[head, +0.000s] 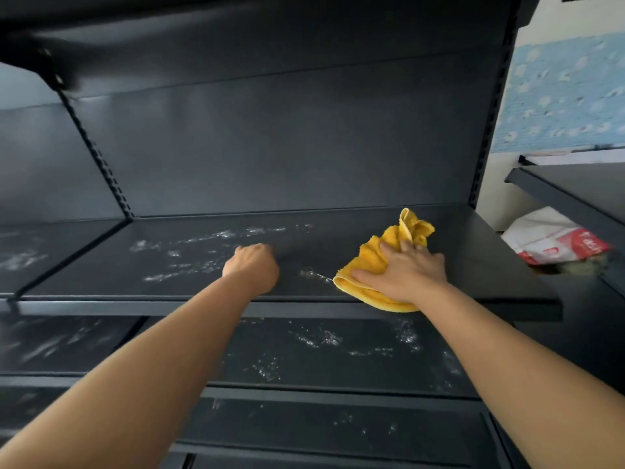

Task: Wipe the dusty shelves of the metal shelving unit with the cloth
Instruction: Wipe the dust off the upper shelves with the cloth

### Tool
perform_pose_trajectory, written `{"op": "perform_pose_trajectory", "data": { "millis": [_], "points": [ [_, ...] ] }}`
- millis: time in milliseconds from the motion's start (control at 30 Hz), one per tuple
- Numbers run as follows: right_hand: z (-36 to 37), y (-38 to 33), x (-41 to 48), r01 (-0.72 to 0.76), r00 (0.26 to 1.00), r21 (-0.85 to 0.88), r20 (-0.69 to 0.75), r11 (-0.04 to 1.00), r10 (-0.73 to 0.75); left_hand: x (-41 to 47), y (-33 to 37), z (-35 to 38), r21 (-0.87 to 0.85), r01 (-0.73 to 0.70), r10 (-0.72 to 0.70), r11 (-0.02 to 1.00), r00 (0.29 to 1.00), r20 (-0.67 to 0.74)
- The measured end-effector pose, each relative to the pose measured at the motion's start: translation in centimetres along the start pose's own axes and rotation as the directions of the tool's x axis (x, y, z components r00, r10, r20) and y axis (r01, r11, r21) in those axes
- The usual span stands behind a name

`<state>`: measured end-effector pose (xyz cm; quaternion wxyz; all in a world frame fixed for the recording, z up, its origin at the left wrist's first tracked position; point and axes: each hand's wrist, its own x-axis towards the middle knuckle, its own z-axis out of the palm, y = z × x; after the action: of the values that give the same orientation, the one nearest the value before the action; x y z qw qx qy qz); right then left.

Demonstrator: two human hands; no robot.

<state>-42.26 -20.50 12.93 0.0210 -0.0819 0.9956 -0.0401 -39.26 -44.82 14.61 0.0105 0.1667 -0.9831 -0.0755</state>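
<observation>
Your right hand [402,270] presses spread-fingered on the yellow cloth [370,257] at the shelf's [473,265] front edge, toward its right end. Your left hand [252,265] rests curled, empty. The cloth looks soft and light and will likely bunch, so keep your palm on its middle.

A crumpled white-and-red plastic packet [554,243] is seen at the right edge, and a pale blue patterned wall sheet [561,96] at the upper right.
</observation>
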Motion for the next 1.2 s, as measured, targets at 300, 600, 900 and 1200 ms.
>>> {"op": "perform_pose_trajectory", "data": {
  "millis": [300,600,900,1200],
  "points": [
    [1.0,-8.2,0.3,0.076,0.996,-0.05,-0.039,0.996,-0.078,0.8,-6.0,0.1,0.265,-0.306,0.316,0.915,0.949,0.002],
    [1.9,-14.0,0.2,-0.011,0.996,-0.065,-0.09,0.998,0.005,2.6,-6.5,-0.4,0.259,-0.354,0.362,0.899,0.932,0.017],
    [1.4,-8.7,0.4,-0.284,0.957,-0.121,-0.094,0.951,0.273,5.0,-3.3,-0.1,0.16,-0.438,0.447,0.885,0.894,-0.027],
    [1.0,-5.0,5.7,-0.274,0.961,-0.079,-0.061,0.958,0.27,8.5,-0.1,0.9,0.086,-0.449,0.452,0.89,0.891,-0.028]
  ]
}}
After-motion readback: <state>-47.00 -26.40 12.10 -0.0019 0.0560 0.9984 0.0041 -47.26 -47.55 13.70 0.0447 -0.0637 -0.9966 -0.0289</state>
